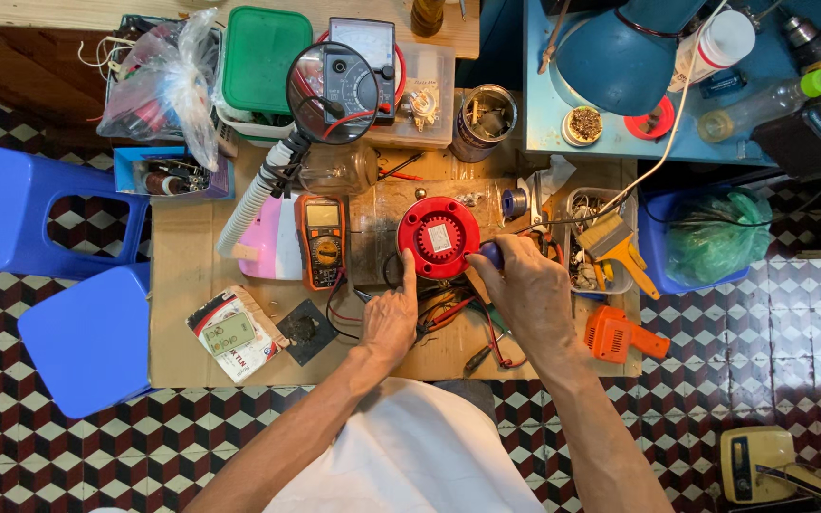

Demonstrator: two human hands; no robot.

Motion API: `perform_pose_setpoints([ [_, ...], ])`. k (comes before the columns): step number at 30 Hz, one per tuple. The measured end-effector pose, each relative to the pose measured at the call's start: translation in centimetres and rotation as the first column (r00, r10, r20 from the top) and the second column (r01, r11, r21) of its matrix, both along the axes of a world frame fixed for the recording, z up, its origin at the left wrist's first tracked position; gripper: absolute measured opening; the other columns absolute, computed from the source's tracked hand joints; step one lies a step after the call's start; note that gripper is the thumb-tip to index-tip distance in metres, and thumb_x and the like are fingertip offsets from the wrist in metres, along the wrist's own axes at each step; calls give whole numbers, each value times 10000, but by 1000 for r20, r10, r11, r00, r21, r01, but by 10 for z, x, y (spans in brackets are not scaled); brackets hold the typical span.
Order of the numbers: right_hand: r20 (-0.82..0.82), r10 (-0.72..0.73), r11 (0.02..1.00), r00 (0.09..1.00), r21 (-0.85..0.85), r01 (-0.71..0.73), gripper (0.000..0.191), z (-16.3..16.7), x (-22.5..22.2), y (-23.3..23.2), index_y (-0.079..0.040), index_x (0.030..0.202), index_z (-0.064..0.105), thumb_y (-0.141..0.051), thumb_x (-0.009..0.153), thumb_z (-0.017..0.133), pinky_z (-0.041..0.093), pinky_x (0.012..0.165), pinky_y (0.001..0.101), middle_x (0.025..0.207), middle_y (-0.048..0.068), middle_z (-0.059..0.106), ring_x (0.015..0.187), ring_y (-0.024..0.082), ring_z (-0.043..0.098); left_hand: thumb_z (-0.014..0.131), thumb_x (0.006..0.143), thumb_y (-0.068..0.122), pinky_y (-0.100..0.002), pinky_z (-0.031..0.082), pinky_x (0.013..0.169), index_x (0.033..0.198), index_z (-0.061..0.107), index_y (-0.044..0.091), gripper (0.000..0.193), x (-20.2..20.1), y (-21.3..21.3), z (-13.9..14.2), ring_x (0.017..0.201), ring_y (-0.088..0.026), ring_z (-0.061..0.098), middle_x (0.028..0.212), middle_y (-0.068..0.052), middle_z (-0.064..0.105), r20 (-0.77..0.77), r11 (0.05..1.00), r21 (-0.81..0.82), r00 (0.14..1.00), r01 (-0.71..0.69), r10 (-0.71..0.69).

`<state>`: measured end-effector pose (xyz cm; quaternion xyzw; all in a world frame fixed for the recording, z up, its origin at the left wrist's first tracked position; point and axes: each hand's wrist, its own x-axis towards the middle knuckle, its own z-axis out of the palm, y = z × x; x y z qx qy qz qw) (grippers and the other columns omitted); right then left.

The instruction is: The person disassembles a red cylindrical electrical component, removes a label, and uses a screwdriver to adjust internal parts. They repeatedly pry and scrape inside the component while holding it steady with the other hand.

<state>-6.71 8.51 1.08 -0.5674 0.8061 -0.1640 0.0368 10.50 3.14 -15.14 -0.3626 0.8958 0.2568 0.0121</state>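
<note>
A round red device with a white label on top sits in the middle of the cardboard-covered worktable. My left hand rests beside it, its index finger raised against the device's lower left rim. My right hand is closed around a blue-handled screwdriver, whose tip meets the device's right edge. Red and black wires lie tangled between the two hands.
An orange multimeter and a pink box lie left of the device. A magnifier on a flexible arm, a glass jar, parts containers and a metal can stand behind. An orange soldering gun lies at right, blue stools at left.
</note>
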Motion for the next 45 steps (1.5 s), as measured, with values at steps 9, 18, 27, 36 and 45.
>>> perform_pose_setpoints([
  [9,19,55,981,998,183,-58,551,12,-1,3,-26,1332,574,-291,882,750,595,629,412,906,176,693,744,309,720,682,731,-44,-471,566,731,1591,-65,-49,1139,3,0,2,774,-343,701,834,-202,721,-44,1000,-10,999,-12,11],
  [18,102,69,987,992,137,-82,417,6,-13,6,-46,1243,588,-232,907,751,597,679,414,904,154,722,783,293,742,676,755,-37,-472,565,722,1600,-68,-38,1127,0,2,-1,734,-343,690,772,-203,710,-4,1000,-6,1000,-20,20],
  [27,122,17,995,992,92,-29,431,-6,-7,3,-36,1148,615,-312,876,804,579,535,381,770,124,741,611,264,737,659,795,-42,-464,568,711,1603,-105,-28,1111,-2,3,-6,702,-331,692,767,-213,705,44,999,17,999,-28,27],
  [36,109,-19,996,994,84,10,429,-12,-7,5,-44,1110,615,-346,877,811,569,525,379,716,113,723,591,263,729,669,780,-24,-473,567,691,1601,-87,-28,1116,0,4,-9,694,-347,687,749,-211,701,39,1000,8,999,-18,18],
  [45,207,-27,995,978,-85,45,406,-14,4,0,-30,1282,587,-199,950,748,623,674,361,1050,206,723,822,278,756,676,870,41,-484,551,644,1628,-3,25,1017,8,-8,3,684,-350,689,804,-203,726,-63,989,130,995,-72,81],
])
